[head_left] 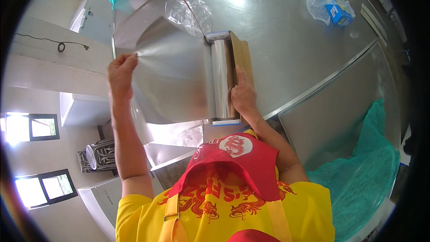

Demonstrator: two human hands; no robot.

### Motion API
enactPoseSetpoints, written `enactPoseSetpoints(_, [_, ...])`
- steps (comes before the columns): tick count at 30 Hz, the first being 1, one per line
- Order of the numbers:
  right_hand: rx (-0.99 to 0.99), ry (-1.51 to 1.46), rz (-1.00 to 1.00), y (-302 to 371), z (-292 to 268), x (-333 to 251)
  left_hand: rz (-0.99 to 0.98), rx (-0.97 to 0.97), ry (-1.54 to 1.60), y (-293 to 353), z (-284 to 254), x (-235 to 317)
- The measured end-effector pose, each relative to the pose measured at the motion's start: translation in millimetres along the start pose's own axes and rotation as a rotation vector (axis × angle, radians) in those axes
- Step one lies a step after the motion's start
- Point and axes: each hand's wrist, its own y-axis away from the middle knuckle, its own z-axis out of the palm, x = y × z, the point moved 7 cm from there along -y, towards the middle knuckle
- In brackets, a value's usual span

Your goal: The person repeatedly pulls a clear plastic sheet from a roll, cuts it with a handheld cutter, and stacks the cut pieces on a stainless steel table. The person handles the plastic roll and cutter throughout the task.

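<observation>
Touching right wall of cardboard box (244,56), by metal table's (273,36) near edge: right hand (243,96), index extended, grip unclear. Film roll (220,78) inside. Left hand (122,70), toward left edge, pinching stretched film (172,76). Farther: crumpled clear plastic (197,15); blue carton (339,15), right edge.

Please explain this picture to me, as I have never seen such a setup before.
There is no robot here: one wide-lens camera on a person's head looks down at their two bare hands, so straight edges look bent. The left hand pinches clear film drawn from the roll in an open box. The right hand rests against that box. Farther away on the metal table lie crumpled clear plastic and a blue package.
</observation>
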Motion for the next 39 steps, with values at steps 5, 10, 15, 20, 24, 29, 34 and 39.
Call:
enactPoseSetpoints(5, [0.007, 0.017, -0.027, -0.5, -1.8, -1.3, -0.036, 0.031, -0.042, -3.8, -42.6, 40.7])
enactPoseSetpoints(10, [0.004, 0.031, -0.028, 1.1, -0.9, -0.1, -0.081, 0.095, 0.017, -11.7, -79.3, 52.0])
enactPoseSetpoints(15, [-0.026, -0.008, 0.026, 2.2, -4.2, -3.4, -0.096, 0.145, -0.152, -22.9, -123.3, 17.9])
enactPoseSetpoints(20, [-0.070, -0.033, 0.061, 2.8, -5.0, -2.9, -0.285, 0.121, -0.251, -26.3, -170.8, -114.5])
enactPoseSetpoints(24, [-0.082, -0.004, 0.066, 2.3, -4.2, -4.1, -0.393, 0.154, -0.316, -2.9, -190.8, -271.7])
enactPoseSetpoints(29, [-0.112, 0.075, 0.069, 0.2, -0.4, -3.4, -0.464, 0.306, -0.699, 42.4, -212.1, -365.4])
enactPoseSetpoints(34, [-0.094, 0.072, 0.028, -0.4, -3.3, -4.9, -0.455, 0.344, -0.867, 57.7, -190.7, -332.4])
enactPoseSetpoints(39, [-0.083, 0.094, 0.019, 0.0, -2.0, -4.9, -0.313, 0.495, -1.109, 69.4, -155.3, -276.0])
